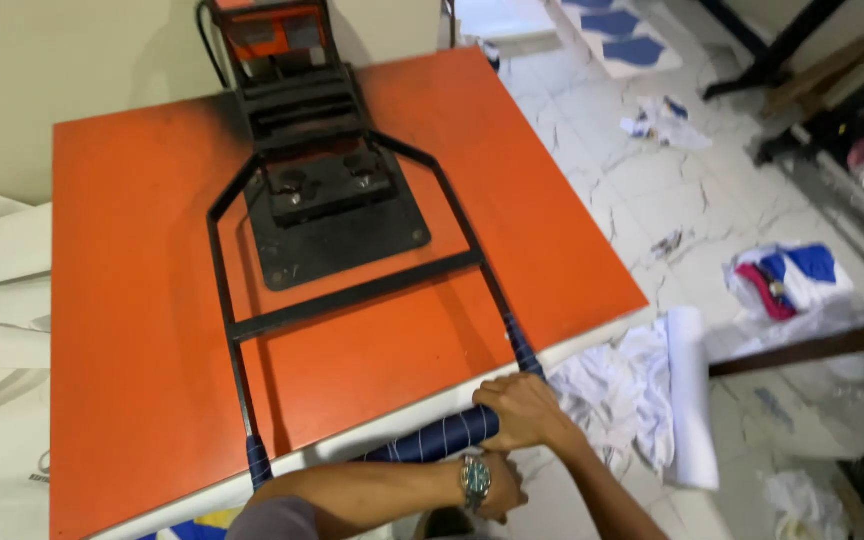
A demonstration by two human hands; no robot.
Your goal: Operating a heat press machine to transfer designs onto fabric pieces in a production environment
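Both hands meet at the lower middle of the frame: the right hand [522, 410] is curled tight around the padded bar of the press handle [442, 437], while the left hand [500, 487], with a wristwatch [475, 480] on its wrist, lies just below and partly behind the right wrist, so I cannot tell whether it is closed on anything. The handle is the near crossbar of a black steel frame [352, 295] whose two arms run up the frame to a bolted black plate [337, 215] and hinge block at the top centre. It sits on the broad orange platen [142, 300] of a heat press, which fills the left and middle of the picture. The platen and frame look heavy and rigid, likely to swing as one stiff lever and not flex. The striped blue wrap on the bar seems soft and grippy, and it is the sensible place to hold, away from the bare metal and the orange plate. Under the platen's near edge a pale slab shows. To the right, white cloth [612, 385] and a paper roll [690, 395] lie on the cracked tile floor [642, 170], with more bundled fabric further right.
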